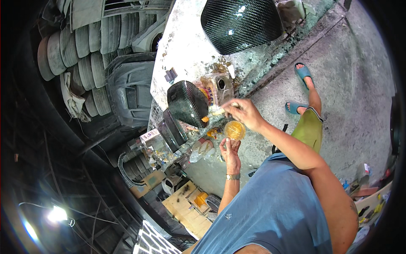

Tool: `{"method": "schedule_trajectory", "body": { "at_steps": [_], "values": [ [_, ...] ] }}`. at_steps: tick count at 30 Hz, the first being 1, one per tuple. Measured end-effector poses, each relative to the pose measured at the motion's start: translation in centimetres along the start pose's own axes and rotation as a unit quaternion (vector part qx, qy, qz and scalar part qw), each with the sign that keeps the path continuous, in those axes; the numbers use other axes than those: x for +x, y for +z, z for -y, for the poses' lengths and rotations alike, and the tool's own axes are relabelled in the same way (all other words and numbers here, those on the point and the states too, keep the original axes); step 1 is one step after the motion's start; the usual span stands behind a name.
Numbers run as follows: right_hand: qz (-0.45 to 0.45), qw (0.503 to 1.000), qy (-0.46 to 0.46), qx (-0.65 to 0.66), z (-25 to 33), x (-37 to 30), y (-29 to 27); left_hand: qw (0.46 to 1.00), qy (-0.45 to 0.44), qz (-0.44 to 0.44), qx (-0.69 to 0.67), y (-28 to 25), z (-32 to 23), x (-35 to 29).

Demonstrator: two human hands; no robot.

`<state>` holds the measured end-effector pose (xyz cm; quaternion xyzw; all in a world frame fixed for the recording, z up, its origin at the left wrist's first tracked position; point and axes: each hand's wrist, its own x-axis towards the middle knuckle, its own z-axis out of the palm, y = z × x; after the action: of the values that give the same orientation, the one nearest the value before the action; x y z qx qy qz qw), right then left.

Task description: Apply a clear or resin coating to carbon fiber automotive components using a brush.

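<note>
- The stained white table (169, 63) is seen at upper centre.
- Upon it, at the top edge, a large carbon-fibre shell (239, 25) is placed.
- A smaller carbon-fibre shell (186, 100) is seen left of centre.
- The hands are held apart; by the left hand (231, 152), a clear cup (235, 131) of amber substance is gripped just right of centre.
- By the right hand (244, 113), a pale, orange-tipped stick (216, 112) is pinched at centre.

Left hand (231, 149) holds a cup (235, 131) of amber material beyond the table's (182, 51) near edge. Right hand (245, 113) holds a brush (217, 112), tip at a small black shell (185, 100) near that edge; contact unclear. A larger black shell (241, 25) sits by the right edge.
</note>
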<state>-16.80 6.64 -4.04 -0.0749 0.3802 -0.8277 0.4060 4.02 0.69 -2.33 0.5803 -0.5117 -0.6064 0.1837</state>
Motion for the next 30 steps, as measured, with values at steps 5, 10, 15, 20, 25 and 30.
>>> {"method": "schedule_trajectory", "body": {
  "at_steps": [5, 10, 15, 20, 25, 30],
  "values": [
    [-0.083, 0.995, -0.013, 0.048, -3.9, 5.3, -0.7, 1.0, 0.004, 0.011, -0.017, -0.1, 0.0, -0.1],
    [-0.188, 0.978, -0.063, -0.069, -4.8, 3.2, 0.6, 1.0, 0.004, 0.01, -0.017, -0.7, 0.4, -0.1],
    [-0.134, 0.99, -0.015, -0.047, -4.3, -1.7, 2.1, 1.0, 0.0, 0.012, -0.005, -0.8, 0.3, -0.2],
    [-0.096, 0.995, 0.023, 0.032, -2.0, -5.4, 3.3, 1.0, 0.0, 0.019, -0.019, -1.5, 0.5, 0.0],
    [-0.057, 0.998, 0.001, -0.016, -0.8, -7.4, 4.1, 0.999, 0.006, 0.014, -0.042, -1.8, 0.6, -0.1],
    [-0.07, 0.997, -0.029, -0.024, -2.3, -6.0, 4.1, 0.998, 0.002, 0.027, -0.053, -1.9, 0.8, -0.3]
  ]
}}
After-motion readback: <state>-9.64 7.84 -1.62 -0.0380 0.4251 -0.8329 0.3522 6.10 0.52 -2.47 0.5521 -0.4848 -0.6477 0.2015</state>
